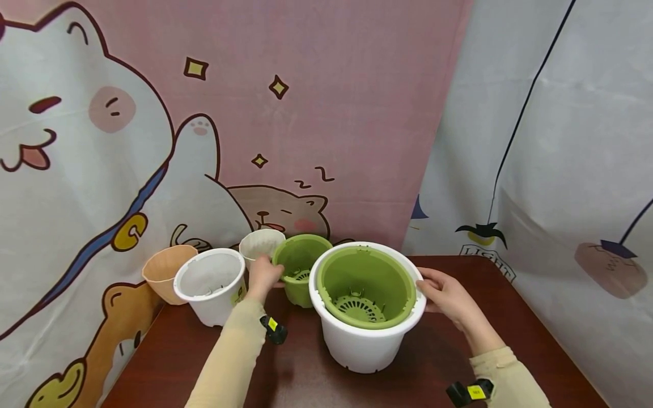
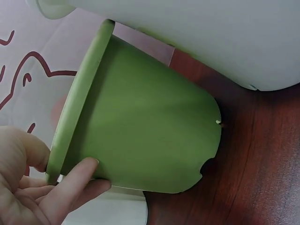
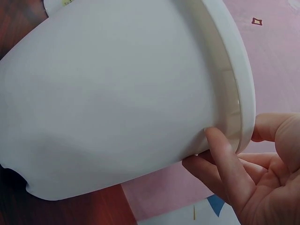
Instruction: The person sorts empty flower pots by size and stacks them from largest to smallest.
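A large white flowerpot (image 1: 357, 347) stands upright at the middle of the table, with a green flowerpot (image 1: 380, 275) nested inside it. My right hand (image 1: 445, 293) grips the white pot's rim at its right side; the right wrist view shows the thumb at the rim and the fingers (image 3: 225, 161) against the outer wall. To the left, another green flowerpot (image 1: 306, 255) stands beside the white one. My left hand (image 1: 264, 276) pinches this pot's rim from the left, its fingertips touching the outer wall below the rim in the left wrist view.
On the left of the table stand a peach pot (image 1: 165, 273), a white pot (image 1: 208, 277) and a small cream pot (image 1: 257, 245). Behind the dark red-brown table (image 1: 296, 379) hangs a cartoon-printed cloth (image 1: 357, 141), with a pale one (image 1: 551, 141) on the right.
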Tool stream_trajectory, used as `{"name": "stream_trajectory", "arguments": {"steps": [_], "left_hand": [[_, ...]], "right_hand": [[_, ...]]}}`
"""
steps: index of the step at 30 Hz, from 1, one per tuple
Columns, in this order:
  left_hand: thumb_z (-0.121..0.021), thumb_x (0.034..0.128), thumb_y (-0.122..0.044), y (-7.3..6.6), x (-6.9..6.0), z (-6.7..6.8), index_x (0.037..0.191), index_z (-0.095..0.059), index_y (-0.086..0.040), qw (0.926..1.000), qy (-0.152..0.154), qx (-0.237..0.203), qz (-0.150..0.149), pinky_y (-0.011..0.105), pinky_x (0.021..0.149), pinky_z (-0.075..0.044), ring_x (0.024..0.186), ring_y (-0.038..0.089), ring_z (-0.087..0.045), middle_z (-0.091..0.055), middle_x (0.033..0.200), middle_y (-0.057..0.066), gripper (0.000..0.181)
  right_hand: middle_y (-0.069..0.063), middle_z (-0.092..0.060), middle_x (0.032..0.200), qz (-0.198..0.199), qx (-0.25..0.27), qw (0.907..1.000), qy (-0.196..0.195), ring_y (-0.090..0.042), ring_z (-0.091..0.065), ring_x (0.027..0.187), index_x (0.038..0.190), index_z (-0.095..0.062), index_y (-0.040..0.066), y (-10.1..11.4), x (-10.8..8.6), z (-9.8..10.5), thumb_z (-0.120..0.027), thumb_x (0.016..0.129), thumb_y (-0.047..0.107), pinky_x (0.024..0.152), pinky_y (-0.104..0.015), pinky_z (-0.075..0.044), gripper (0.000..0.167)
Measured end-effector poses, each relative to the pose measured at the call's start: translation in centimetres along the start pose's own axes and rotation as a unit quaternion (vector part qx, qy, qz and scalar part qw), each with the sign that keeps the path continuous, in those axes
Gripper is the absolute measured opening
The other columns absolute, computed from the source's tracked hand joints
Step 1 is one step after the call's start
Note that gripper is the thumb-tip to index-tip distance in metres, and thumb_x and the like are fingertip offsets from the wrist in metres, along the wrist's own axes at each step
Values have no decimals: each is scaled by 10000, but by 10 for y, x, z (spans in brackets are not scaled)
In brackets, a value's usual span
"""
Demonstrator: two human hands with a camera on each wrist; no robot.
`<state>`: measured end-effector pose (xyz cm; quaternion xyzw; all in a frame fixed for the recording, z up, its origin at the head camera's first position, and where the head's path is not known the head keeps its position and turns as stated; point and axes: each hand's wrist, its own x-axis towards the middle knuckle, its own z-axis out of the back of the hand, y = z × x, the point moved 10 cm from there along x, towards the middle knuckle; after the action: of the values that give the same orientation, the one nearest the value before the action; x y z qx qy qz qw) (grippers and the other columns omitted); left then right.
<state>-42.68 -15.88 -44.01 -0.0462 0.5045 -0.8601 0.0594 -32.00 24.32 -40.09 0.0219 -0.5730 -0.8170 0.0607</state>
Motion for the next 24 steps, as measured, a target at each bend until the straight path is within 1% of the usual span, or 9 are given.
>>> {"name": "stream_trajectory", "arguments": {"steps": [6,11,14,18,21,24], "left_hand": [[-536,816,-3,-1,-4,5,981,-629,121,9997,-165,70,-153,316,467,-560,566,322,-695,-653,928,299,227],[-524,814,4,2,-6,8,1002,-637,123,9996,-221,116,-108,315,455,-555,549,308,-687,-658,934,287,250],[-516,818,11,5,-7,9,1066,-639,133,9997,-241,40,-45,323,457,-557,545,301,-685,-654,963,297,302],[-521,829,17,13,-8,11,1141,-641,125,9991,-279,-301,99,340,467,-563,564,292,-686,-653,986,300,352],[-516,828,29,18,-9,12,1135,-645,129,9977,-331,-575,131,351,467,-564,564,291,-683,-650,973,312,347],[-515,834,33,22,-10,15,1129,-641,132,9967,-429,-678,111,349,459,-561,546,283,-677,-648,969,319,336]], "right_hand": [[-321,-577,1259,14,2,10000,-20,-266,-678,918,1432,-411,-88,2,0,0,-576,1011,168,719,-388,-595,520],[-320,-574,1266,18,18,10000,-30,-261,-676,922,1432,-412,-87,2,-1,1,-573,1012,162,719,-386,-595,514],[-318,-575,1267,12,20,10000,-34,-261,-676,921,1433,-411,-85,1,0,1,-573,1012,164,719,-385,-595,516],[-315,-578,1263,-16,23,10000,-42,-260,-677,918,1434,-410,-84,0,0,0,-575,1012,169,718,-385,-595,519],[-313,-580,1260,-27,4,10000,-59,-259,-678,915,1434,-411,-84,0,0,0,-576,1012,171,718,-386,-595,520],[-315,-582,1256,-13,-11,10000,-57,-261,-678,914,1432,-413,-85,1,0,0,-576,1011,166,718,-390,-595,517]]}}
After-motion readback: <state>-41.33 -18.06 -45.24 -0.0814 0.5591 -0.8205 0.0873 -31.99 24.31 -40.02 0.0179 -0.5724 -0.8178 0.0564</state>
